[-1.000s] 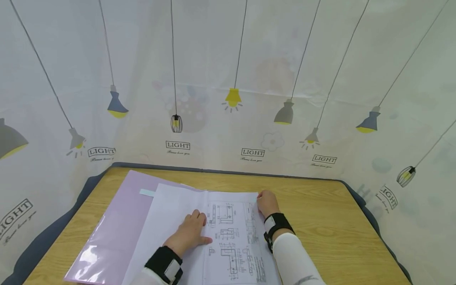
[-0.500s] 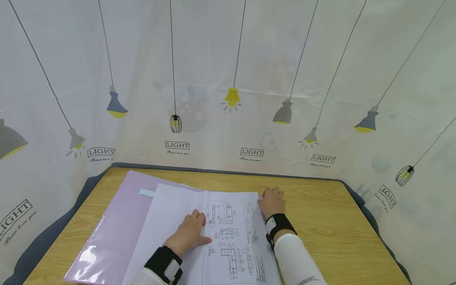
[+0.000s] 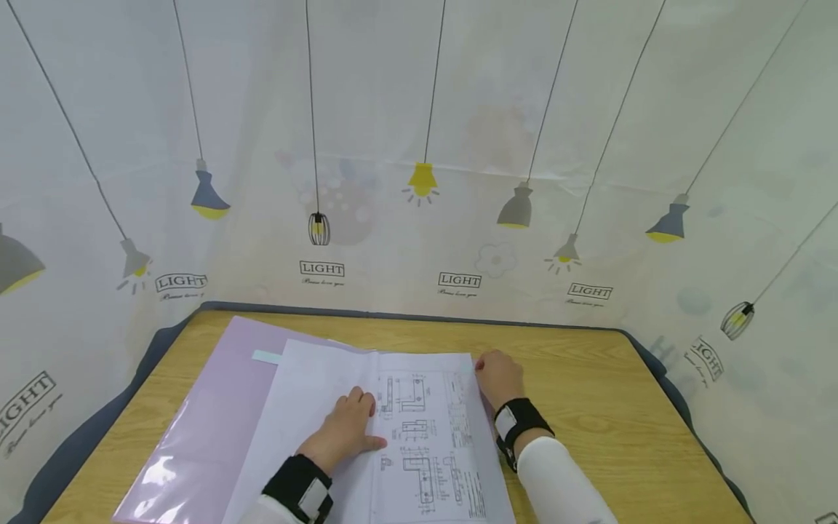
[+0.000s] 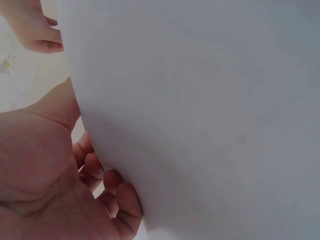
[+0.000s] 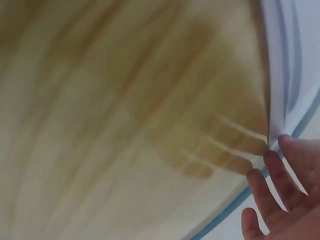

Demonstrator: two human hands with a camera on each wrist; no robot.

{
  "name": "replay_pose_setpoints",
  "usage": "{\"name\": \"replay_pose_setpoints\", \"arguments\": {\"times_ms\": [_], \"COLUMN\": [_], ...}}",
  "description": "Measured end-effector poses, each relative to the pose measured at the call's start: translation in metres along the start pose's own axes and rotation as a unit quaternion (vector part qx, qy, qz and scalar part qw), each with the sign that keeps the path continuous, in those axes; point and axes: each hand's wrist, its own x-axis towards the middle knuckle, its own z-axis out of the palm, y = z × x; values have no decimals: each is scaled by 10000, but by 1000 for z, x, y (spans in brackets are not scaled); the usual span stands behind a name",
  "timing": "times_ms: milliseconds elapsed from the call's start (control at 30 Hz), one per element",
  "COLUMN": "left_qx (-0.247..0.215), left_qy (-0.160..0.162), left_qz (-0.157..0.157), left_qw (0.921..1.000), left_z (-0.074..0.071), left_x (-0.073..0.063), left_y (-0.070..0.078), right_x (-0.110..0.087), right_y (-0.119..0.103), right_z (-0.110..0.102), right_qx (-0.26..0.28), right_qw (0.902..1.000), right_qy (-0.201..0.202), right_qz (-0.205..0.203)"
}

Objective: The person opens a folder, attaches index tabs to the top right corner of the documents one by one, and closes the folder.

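A purple plastic folder (image 3: 196, 415) lies spread on the table, a pale blue tab (image 3: 266, 356) near its top. On it are white sheets; the right-hand sheet (image 3: 471, 451) bears technical drawings, the left-hand sheet (image 3: 301, 364) looks blank. My left hand (image 3: 343, 429) rests on the sheets by the middle fold, thumb spread. In the left wrist view its fingertips (image 4: 127, 197) touch a white sheet (image 4: 200, 110). At the top right corner, my right hand (image 3: 500, 380) pinches the page edge (image 5: 277, 90) between thumb and forefinger. Its fingertips are hidden in the head view.
The wooden table (image 3: 609, 415) has a dark grey border (image 3: 458, 320). Behind and at both sides hangs a pale cloth (image 3: 380, 87) printed with lamps. Black bands (image 3: 297, 487) sit on both wrists.
My right hand shifts slightly right at the page corner, its fingers rising and then curling back down to the edge. The left hand stays in place on the sheets.
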Motion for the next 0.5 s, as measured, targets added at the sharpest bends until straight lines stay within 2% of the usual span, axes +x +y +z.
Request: {"name": "replay_pose_setpoints", "arguments": {"times_ms": [133,200,333,433,500], "left_qx": [-37,-69,-91,-110,-101], "left_qy": [-8,-12,-26,-25,-19], "left_qz": [-34,-56,-51,-60,-69], "left_qw": [10000,10000,9999,9999,9999], "left_z": [-2,-3,-3,-3,-3], "left_x": [-1,-2,-2,-2,-2], "left_y": [0,0,2,3,3], "right_x": [-4,-6,-10,-12,-13], "right_y": [6,9,14,17,18], "right_z": [-4,-7,-8,-6,-6], "right_qx": [187,58,-653,-926,-915], "right_qw": [9990,9980,9919,9875,9876], "right_qy": [-379,-520,-528,-502,-510], "right_qz": [-168,-346,-954,-1172,-1173]}}
